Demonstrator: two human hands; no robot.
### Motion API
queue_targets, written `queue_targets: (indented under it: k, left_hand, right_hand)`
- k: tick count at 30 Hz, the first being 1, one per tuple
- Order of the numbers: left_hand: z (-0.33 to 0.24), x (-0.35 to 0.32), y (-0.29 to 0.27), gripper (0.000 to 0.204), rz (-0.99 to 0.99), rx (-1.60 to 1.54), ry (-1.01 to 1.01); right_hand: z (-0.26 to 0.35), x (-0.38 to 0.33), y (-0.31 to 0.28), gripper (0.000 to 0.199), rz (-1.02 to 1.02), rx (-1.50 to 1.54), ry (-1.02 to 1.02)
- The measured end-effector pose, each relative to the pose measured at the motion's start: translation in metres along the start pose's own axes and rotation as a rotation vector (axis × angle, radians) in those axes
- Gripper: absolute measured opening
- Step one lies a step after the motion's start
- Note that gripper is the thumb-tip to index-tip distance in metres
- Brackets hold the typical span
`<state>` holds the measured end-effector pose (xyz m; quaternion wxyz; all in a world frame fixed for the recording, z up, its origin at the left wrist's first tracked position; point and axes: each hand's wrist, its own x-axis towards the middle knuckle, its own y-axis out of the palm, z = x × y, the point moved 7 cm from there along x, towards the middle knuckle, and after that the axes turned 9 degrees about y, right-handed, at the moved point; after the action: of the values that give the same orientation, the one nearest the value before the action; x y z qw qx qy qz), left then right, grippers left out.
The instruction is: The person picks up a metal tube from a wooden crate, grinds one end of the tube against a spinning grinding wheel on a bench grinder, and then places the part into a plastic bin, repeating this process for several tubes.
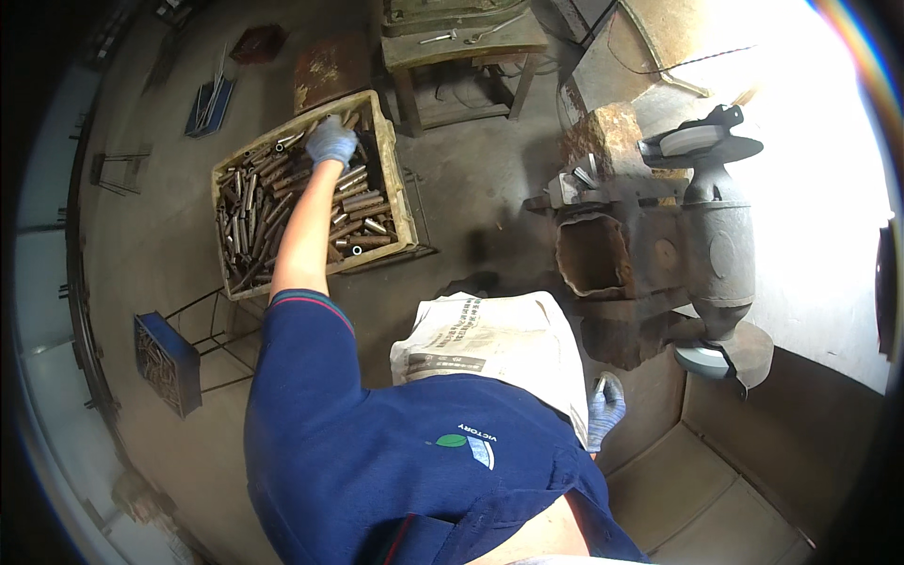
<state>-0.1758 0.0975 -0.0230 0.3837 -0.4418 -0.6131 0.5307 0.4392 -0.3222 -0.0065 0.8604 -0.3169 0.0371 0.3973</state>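
My left arm stretches out to a yellowish plastic crate (403, 193) heaped with short metal tubes (278, 193). My left hand (331, 141), in a blue-grey knit glove, is down on the tubes near the crate's far edge. Its fingertips are hidden, so any grip on a tube does not show. Low at my right side, beside the pale apron (494, 334), is my gloved right hand (605, 411). Its fingers look curled in; what they hold, if anything, cannot be made out.
A bench grinder (720, 254) with two wheels stands at the right on a rusty base (631, 330). Beyond the crate is a worn table (471, 52) with tools on it. Blue bins (169, 363) and a rusty plate (330, 71) are at the left and far left.
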Motion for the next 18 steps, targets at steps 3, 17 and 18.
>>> queue_targets:
  k: [3, 17, 18]
  left_hand:
    - [0.029, -0.007, -0.026, 0.026, -0.073, -0.262, 0.031]
    - [-0.35, -0.251, -0.06, 0.02, 0.948, -1.513, 0.709]
    - [-0.367, -0.263, -0.059, 0.02, 0.987, -1.532, 0.749]
  right_hand:
    - [0.002, -0.004, 0.0, 0.017, -0.009, 0.071, -0.003]
    - [0.209, -0.006, 0.043, 0.037, 0.188, 0.198, -0.547]
    - [0.201, -0.004, 0.038, 0.035, 0.151, 0.289, -0.483]
